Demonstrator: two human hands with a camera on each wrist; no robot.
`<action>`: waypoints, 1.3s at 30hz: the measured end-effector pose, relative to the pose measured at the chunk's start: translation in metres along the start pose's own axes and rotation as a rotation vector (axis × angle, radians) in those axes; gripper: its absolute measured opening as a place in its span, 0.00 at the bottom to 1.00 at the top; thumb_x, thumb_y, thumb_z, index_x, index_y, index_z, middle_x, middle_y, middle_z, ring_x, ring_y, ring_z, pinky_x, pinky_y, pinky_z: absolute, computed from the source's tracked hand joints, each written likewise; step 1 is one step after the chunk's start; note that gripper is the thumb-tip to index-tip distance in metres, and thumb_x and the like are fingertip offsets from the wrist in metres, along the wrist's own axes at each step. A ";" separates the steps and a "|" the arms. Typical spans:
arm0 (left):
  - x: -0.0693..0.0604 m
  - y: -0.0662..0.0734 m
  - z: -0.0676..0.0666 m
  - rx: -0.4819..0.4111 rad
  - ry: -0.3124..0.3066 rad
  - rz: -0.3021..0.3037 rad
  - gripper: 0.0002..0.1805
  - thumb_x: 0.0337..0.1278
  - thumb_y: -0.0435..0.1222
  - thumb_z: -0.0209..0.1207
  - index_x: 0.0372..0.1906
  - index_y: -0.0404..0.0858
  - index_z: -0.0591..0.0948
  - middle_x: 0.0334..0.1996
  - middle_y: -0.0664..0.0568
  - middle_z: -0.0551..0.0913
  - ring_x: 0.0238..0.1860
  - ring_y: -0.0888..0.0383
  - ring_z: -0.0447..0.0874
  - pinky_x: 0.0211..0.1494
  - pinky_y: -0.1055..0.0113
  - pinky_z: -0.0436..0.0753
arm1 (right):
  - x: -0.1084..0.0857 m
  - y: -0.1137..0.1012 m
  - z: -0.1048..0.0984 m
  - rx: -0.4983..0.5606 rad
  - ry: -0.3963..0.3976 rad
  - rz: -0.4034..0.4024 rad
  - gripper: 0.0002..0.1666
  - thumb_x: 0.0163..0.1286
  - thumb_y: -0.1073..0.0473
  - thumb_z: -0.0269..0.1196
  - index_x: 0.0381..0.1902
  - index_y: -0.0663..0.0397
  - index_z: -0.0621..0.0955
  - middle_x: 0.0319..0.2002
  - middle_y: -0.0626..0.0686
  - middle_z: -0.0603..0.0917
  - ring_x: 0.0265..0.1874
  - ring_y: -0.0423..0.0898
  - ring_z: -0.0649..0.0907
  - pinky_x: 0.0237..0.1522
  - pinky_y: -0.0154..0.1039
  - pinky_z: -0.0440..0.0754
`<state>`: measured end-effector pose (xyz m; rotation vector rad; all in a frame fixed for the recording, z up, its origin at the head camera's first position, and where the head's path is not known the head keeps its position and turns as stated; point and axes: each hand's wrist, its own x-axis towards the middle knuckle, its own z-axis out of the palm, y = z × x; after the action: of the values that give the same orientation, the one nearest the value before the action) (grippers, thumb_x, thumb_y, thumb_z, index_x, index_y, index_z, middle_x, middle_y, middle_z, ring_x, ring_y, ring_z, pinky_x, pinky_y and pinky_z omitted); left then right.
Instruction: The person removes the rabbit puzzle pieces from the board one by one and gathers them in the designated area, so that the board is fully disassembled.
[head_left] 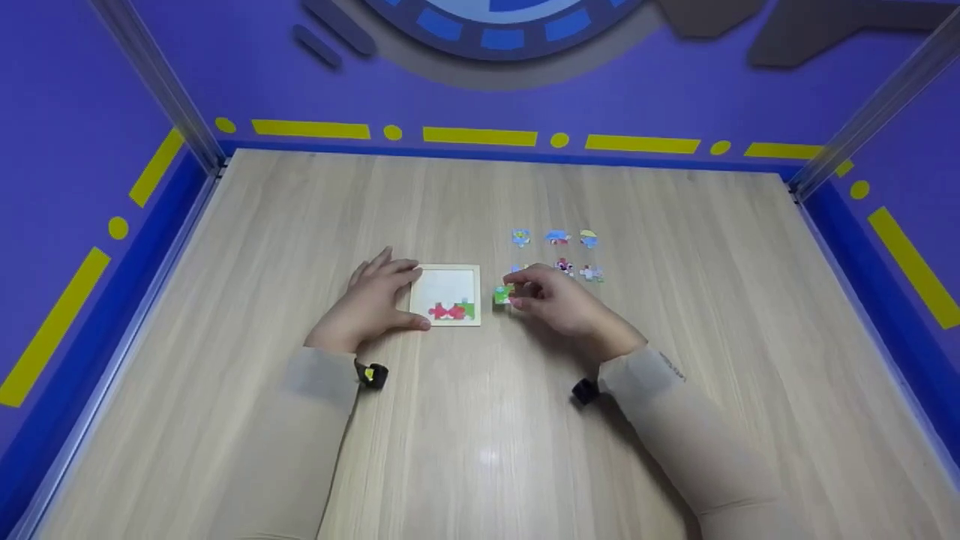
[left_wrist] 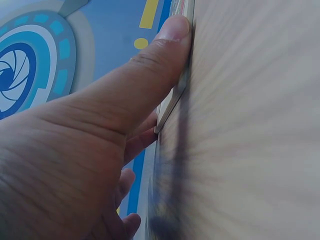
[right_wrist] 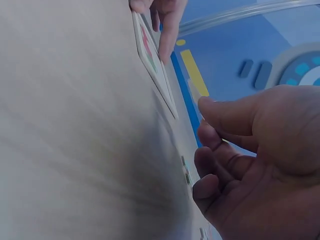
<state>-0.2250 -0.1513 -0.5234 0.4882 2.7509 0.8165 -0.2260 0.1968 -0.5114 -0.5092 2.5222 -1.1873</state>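
A small square puzzle frame [head_left: 479, 296] lies flat on the table with a white base. Along its bottom edge sit red puzzle pieces [head_left: 437, 311] and a green piece [head_left: 469, 309]. My left hand [head_left: 367, 304] holds the frame's left side, thumb at the lower corner and index finger at the upper one. Just right of the frame, my right hand [head_left: 566, 304] pinches a mostly green puzzle piece [head_left: 501, 295] between thumb and fingers. In the right wrist view this piece [right_wrist: 195, 92] appears nearly edge-on, raised off the table.
Beyond my right hand, loose puzzle pieces lie in two rows, among them a blue one [head_left: 557, 237], a yellow-and-blue one [head_left: 589, 238] and a red one [head_left: 564, 266]. My right hand partly covers the nearer row. Purple walls [head_left: 480, 105] border the wooden table [head_left: 450, 420].
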 end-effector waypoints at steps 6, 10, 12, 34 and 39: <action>0.000 -0.001 0.000 -0.006 0.003 -0.001 0.58 0.54 0.54 0.85 0.86 0.37 0.72 0.90 0.45 0.66 0.96 0.37 0.39 0.97 0.31 0.39 | -0.006 0.007 -0.006 -0.086 -0.006 -0.014 0.23 0.83 0.60 0.70 0.72 0.56 0.86 0.64 0.57 0.88 0.55 0.52 0.83 0.61 0.46 0.83; 0.001 0.000 0.001 0.001 -0.003 0.000 0.59 0.54 0.54 0.85 0.86 0.37 0.72 0.91 0.46 0.65 0.96 0.37 0.38 0.97 0.31 0.39 | -0.010 0.009 -0.010 -0.117 0.003 0.007 0.23 0.80 0.60 0.72 0.70 0.55 0.88 0.62 0.56 0.90 0.54 0.52 0.83 0.60 0.47 0.83; 0.002 -0.001 0.001 0.005 -0.004 0.001 0.58 0.54 0.54 0.85 0.86 0.37 0.72 0.91 0.46 0.65 0.96 0.37 0.39 0.97 0.31 0.39 | -0.012 0.010 -0.012 -0.123 0.006 0.018 0.23 0.79 0.60 0.73 0.69 0.55 0.88 0.61 0.56 0.90 0.53 0.52 0.83 0.58 0.47 0.83; -0.001 0.002 -0.002 0.004 -0.010 0.000 0.58 0.54 0.54 0.85 0.86 0.37 0.72 0.90 0.45 0.66 0.96 0.36 0.39 0.97 0.30 0.39 | -0.011 0.015 -0.013 -0.181 0.009 0.035 0.22 0.78 0.62 0.74 0.67 0.56 0.90 0.56 0.57 0.89 0.48 0.50 0.80 0.51 0.41 0.78; 0.000 0.001 -0.002 0.003 -0.011 0.000 0.58 0.55 0.54 0.84 0.86 0.37 0.72 0.91 0.45 0.65 0.96 0.36 0.39 0.96 0.30 0.39 | -0.012 0.014 -0.013 -0.175 0.012 0.027 0.24 0.78 0.62 0.74 0.69 0.57 0.89 0.58 0.58 0.89 0.49 0.51 0.80 0.52 0.42 0.78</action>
<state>-0.2250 -0.1511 -0.5211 0.4923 2.7430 0.8072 -0.2231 0.2196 -0.5131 -0.5084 2.6490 -0.9686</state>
